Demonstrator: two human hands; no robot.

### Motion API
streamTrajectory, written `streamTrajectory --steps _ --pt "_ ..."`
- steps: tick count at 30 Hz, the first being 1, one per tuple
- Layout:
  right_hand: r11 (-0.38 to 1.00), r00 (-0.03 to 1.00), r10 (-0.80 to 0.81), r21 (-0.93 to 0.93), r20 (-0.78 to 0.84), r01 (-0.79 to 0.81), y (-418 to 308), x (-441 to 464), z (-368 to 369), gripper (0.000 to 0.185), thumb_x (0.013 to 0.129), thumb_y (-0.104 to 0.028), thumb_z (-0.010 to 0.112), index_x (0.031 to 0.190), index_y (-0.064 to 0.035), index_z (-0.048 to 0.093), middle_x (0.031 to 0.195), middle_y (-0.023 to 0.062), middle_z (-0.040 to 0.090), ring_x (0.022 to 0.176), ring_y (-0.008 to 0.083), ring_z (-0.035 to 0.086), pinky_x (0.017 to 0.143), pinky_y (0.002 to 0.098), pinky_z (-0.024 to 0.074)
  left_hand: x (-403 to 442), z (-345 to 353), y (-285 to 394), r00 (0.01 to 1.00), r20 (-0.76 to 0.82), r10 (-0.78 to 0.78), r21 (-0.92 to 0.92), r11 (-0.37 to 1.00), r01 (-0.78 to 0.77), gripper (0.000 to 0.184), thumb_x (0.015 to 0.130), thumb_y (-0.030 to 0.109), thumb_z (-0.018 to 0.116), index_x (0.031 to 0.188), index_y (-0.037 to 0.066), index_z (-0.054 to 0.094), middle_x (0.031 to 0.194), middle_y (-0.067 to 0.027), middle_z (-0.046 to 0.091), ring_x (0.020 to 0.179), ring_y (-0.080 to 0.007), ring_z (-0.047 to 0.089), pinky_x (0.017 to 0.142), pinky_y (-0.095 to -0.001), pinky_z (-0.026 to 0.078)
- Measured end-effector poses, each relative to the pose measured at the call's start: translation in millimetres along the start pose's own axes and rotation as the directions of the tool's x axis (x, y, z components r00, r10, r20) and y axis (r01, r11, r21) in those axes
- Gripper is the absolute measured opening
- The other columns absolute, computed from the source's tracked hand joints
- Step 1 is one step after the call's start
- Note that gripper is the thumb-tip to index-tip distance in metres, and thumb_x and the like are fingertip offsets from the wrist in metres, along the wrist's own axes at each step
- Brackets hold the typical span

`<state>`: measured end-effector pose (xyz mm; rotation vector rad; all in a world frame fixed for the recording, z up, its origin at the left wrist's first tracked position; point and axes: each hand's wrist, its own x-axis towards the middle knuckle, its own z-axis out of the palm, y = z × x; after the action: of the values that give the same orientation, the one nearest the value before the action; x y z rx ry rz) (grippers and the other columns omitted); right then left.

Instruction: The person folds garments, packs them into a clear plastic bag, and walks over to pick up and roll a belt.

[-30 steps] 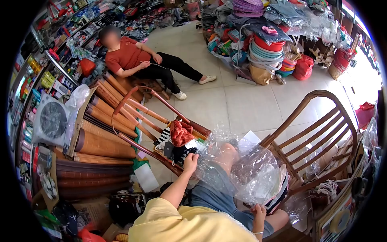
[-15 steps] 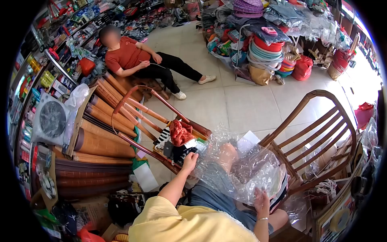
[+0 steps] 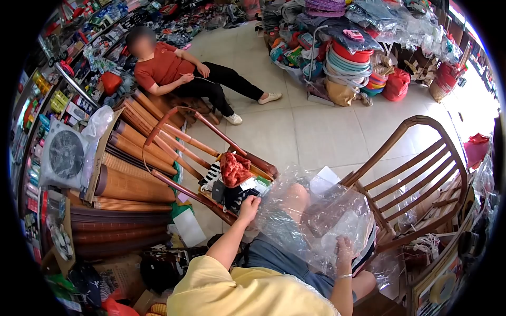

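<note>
A large, crinkled clear plastic bag (image 3: 295,210) stretches across my lap between both hands. My left hand (image 3: 249,208) pinches its left edge, close to the chair with the clothing. My right hand (image 3: 344,250) grips the bag's lower right part, beside a whitish folded patch of plastic. Under the bag, striped fabric (image 3: 367,245) shows at my right thigh. On the seat of the reddish wooden chair (image 3: 221,213) to the left lie a rust-red fuzzy cloth (image 3: 235,168) and dark clothing items with white labels (image 3: 240,199).
A slatted wooden chair (image 3: 416,181) stands close on the right. Rolled bamboo mats (image 3: 137,185) and a wrapped fan (image 3: 66,152) are at left. A seated person in a red shirt (image 3: 164,67) is beyond. Stacked basins (image 3: 348,66) stand at the back on the tiled floor (image 3: 327,126).
The plastic bag has been spread flatter and wider over my lap. My right hand has shifted slightly up. My left hand stays nearly in place at the bag's edge.
</note>
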<state>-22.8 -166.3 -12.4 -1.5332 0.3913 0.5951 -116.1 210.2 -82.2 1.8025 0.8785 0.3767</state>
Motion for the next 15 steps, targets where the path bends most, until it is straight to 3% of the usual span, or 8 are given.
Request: streamTrajectory --steps 6,9,14,15 --pt "0.987 0.981 -0.156 0.016 -0.112 0.159 19 3 -13 0.019 0.084 -0.023 0.063 0.086 -0.0053 0.058 0.064 -0.0027 0.048 0.053 0.0063 0.043 0.046 0.0218 0.0329 1 14 14 0.997 0.050 0.055 0.055 0.997 -0.058 0.026 0.088 0.025 0.055 0.083 0.000 0.058 0.070 -0.0127 0.059 0.065 -0.0215 0.056 0.063 -0.0326 0.044" --pt "0.988 0.972 -0.145 0.018 -0.183 0.150 12 4 -11 0.021 0.083 -0.023 0.066 0.085 -0.0045 0.058 0.063 -0.0018 0.050 0.050 0.0075 0.044 0.045 0.0223 0.0334 5 13 20 0.995 0.074 0.069 0.052 0.996 -0.073 0.026 0.088 0.025 0.055 0.084 0.000 0.057 0.071 -0.0132 0.059 0.066 -0.0220 0.057 0.063 -0.0329 0.044" --pt "0.980 0.975 -0.192 0.035 -0.113 0.197 23 17 -17 0.022 0.085 -0.022 0.063 0.093 -0.0022 0.060 0.067 -0.0003 0.053 0.053 0.0083 0.047 0.047 0.0219 0.0362 9 9 16 0.994 0.072 0.080 0.089 0.992 -0.087 0.026 0.088 0.026 0.056 0.084 0.000 0.058 0.074 -0.0145 0.061 0.068 -0.0273 0.059 0.064 -0.0347 0.045" --pt "0.979 0.976 -0.195 0.045 -0.097 0.200 19 16 -14 0.023 0.085 -0.022 0.062 0.096 -0.0018 0.060 0.069 0.0002 0.054 0.054 0.0085 0.047 0.048 0.0220 0.0374 12 8 18 0.994 0.060 0.093 0.163 0.981 -0.102 0.026 0.087 0.027 0.057 0.087 0.001 0.058 0.075 -0.0142 0.062 0.069 -0.0297 0.060 0.065 -0.0362 0.046"
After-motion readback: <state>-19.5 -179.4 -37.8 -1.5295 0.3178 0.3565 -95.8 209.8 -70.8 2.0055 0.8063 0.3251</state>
